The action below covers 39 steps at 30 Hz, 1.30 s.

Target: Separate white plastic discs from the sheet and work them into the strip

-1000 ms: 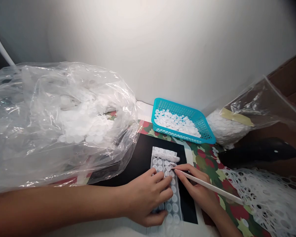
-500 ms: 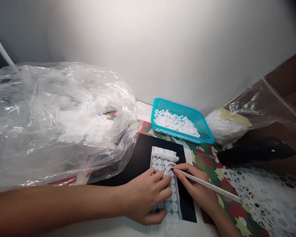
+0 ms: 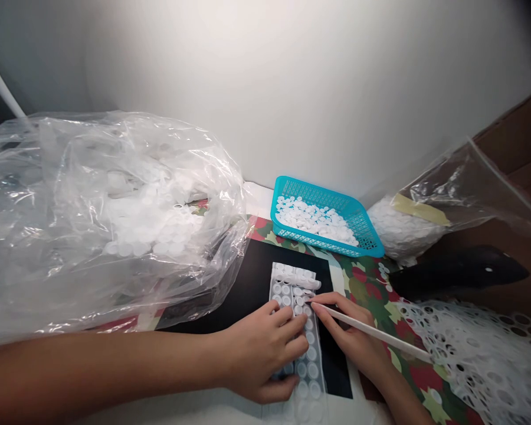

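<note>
A: Which step, roughly?
B: Looks like picking at the disc sheet (image 3: 311, 354), near, on the black mat (image 3: 259, 277), with white tool (image 3: 380, 334) pinched in right hand's (image 3: 361, 349) fingers. Steadying with loose left hand (image 3: 263, 354).
A: Next?
B: Probably calls for light pressure tbh.

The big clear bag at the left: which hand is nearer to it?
Left. The left hand is on the strip of white discs, right of the bag; the right hand, holding a thin white tool, is farther right.
</note>
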Tool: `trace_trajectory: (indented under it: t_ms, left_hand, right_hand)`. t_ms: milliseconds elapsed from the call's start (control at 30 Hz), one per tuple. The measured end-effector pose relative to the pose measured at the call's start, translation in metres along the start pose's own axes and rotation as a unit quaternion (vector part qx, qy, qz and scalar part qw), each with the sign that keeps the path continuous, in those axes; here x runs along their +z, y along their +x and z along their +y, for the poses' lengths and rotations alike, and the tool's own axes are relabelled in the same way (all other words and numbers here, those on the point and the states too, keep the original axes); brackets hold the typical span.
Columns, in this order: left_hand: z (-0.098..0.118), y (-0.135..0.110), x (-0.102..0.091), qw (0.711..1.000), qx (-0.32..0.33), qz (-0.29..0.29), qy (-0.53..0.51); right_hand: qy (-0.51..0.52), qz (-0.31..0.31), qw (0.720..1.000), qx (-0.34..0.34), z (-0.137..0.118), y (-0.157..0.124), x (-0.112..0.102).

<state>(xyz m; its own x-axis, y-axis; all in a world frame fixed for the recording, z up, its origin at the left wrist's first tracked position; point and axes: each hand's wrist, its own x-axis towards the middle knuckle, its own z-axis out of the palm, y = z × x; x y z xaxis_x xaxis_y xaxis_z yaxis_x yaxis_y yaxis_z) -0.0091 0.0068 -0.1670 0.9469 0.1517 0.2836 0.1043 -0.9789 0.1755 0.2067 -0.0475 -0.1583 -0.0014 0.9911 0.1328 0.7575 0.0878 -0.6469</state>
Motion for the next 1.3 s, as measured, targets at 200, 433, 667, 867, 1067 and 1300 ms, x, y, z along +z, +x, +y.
trace_trajectory:
  t_ms: [200,433,667,867,1067,1300]
  left_hand:
    - [-0.0003,0.0000,-0.0001,1.000,0.002,0.002,-0.004]
    - [-0.0002,-0.0007,0.0007,1.000,0.000,-0.005,-0.003]
    - [-0.0010,0.0004,0.0011,1.000,0.002,-0.001,-0.003]
    - [-0.0003,-0.0001,-0.0001,1.000,0.002,0.006,-0.002]
    - [-0.0008,0.0011,0.0000,1.000,0.002,0.002,0.000]
    - [-0.0008,0.0007,0.0012,1.000,-0.001,0.006,0.000]
  right_hand:
    - [-0.006,0.003,1.000,-0.003,0.0009,-0.0004,-0.0001]
    - [-0.014,0.008,1.000,-0.007,-0.0015,0.0004,-0.0012]
    - [-0.009,0.003,1.000,-0.003,0.0013,-0.0003,-0.0008]
    - [-0.011,0.002,1.000,-0.005,0.0004,0.0005,-0.0010]
    - [-0.004,0.000,1.000,-0.005,-0.0003,0.0003,-0.0018]
    - [-0.002,-0.004,1.000,-0.005,0.0015,-0.0012,-0.0011]
